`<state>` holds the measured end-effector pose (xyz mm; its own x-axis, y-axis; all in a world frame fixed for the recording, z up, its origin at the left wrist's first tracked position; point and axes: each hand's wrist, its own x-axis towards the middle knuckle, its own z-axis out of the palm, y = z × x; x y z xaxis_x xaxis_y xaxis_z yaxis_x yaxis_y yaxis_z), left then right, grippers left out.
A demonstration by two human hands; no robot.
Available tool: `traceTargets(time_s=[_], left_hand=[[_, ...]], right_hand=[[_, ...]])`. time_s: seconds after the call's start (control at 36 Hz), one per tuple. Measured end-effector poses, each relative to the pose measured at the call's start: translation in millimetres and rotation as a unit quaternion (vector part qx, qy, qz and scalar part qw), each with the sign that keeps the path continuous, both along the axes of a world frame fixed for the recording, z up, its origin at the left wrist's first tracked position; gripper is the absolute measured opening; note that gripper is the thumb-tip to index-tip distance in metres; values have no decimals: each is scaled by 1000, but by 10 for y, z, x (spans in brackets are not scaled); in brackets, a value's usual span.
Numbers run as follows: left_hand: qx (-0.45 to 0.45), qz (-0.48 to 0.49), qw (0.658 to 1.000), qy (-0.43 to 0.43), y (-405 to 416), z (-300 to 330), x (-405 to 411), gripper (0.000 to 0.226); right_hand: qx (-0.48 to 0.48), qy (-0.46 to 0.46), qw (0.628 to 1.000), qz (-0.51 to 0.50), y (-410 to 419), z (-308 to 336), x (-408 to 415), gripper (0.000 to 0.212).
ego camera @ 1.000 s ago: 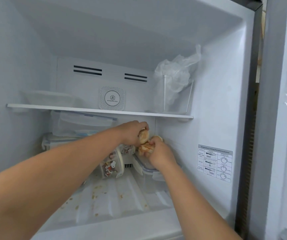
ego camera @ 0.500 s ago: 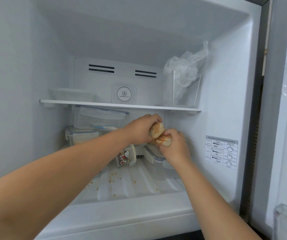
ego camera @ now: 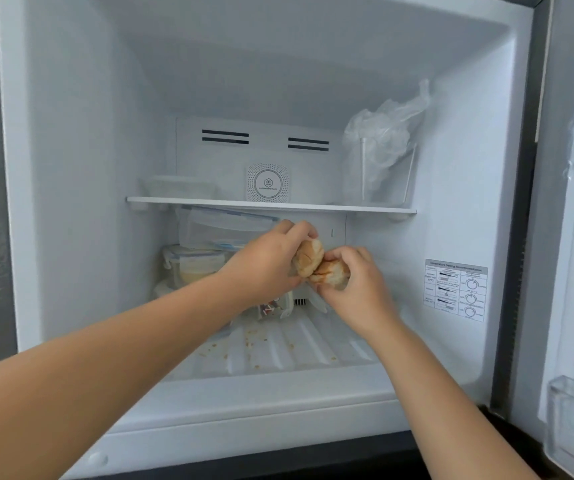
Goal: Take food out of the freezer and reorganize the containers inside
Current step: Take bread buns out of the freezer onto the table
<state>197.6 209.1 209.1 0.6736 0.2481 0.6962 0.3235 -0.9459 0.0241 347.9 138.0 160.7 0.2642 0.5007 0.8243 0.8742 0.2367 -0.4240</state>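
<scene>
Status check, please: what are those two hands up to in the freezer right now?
Left hand grips one bread roll; right hand grips another roll. Rolls touching, held below the shelf. Stacked containers behind; nothing blocking.

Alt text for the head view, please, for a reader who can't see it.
Inside an open freezer, the left hand and right hand each hold a bread roll, the rolls touching. Stacked containers sit under a shelf; crumbs dot the floor.

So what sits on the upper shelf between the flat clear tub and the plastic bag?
Head view: only the round white deodorizer disc, standing against the back wall between the tub and the bag.
</scene>
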Motion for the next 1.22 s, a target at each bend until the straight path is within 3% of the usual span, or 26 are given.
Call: traceTargets(time_s=[0.39,0.72,0.92,1.22], left_hand=[[-102,13,993,-51,-248,-224,-980,63],[-81,104,990,-53,-555,-347,-1814,62],[-82,151,983,-56,-740,-471,-2332,62],[-158,211,959,-106,-1022,-886,-3175,60]], right_hand=[[8,-35,994,101,-263,-166,-748,40],[25,-49,980,193,-339,-244,-1417,41],[-5,-32,967,251,-379,-383,-1847,37],[-53,-13,941,333,-461,-739,-2542,38]])
